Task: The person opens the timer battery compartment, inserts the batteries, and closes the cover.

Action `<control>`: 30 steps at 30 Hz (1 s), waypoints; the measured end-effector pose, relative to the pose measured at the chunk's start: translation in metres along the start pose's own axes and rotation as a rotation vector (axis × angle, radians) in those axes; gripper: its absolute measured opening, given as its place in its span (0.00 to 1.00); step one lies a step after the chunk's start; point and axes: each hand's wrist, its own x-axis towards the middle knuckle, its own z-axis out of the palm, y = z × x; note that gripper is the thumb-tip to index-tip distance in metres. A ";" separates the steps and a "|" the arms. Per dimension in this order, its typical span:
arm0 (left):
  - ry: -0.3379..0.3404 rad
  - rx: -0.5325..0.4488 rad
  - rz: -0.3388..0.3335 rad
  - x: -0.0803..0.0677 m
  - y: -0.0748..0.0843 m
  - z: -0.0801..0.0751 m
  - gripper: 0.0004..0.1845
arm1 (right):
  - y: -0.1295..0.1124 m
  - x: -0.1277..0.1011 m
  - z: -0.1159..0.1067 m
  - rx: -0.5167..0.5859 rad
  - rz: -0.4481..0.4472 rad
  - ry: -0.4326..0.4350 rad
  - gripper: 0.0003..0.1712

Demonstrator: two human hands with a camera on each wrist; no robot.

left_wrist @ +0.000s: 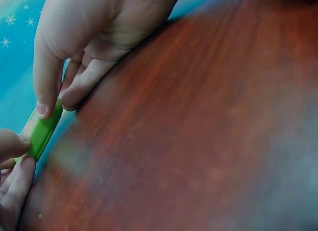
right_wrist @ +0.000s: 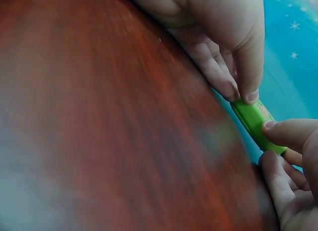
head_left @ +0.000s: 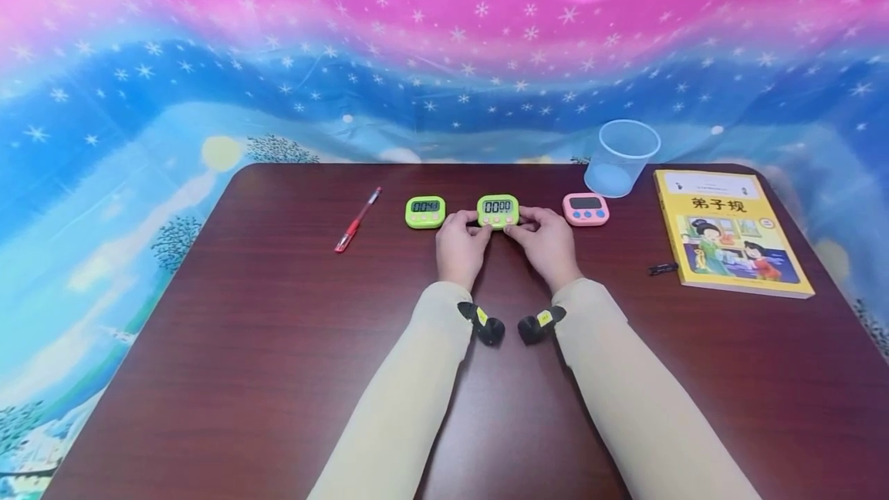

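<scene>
Together, left hand and right hand pinch the middle timer, long axis sideways, buttons nearside.

Head camera: set high at 6 o'clock, facing 12 and down; farthest view, spanning table and backdrop cloth. Left wrist camera: inner cuff, low, close, strongly tilted; middle green timer at 9 o'clock. Right wrist camera: equally close, tilted oppositely; timer at 3. Wrist views share timer, left hand, right hand.
</scene>
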 end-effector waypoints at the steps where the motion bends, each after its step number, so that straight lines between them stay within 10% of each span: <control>1: -0.002 0.010 -0.007 0.001 0.000 0.000 0.16 | -0.001 0.001 0.000 -0.002 0.003 -0.006 0.26; 30: -0.137 0.030 0.036 0.001 -0.001 -0.006 0.22 | -0.003 0.008 -0.005 -0.006 0.105 -0.072 0.28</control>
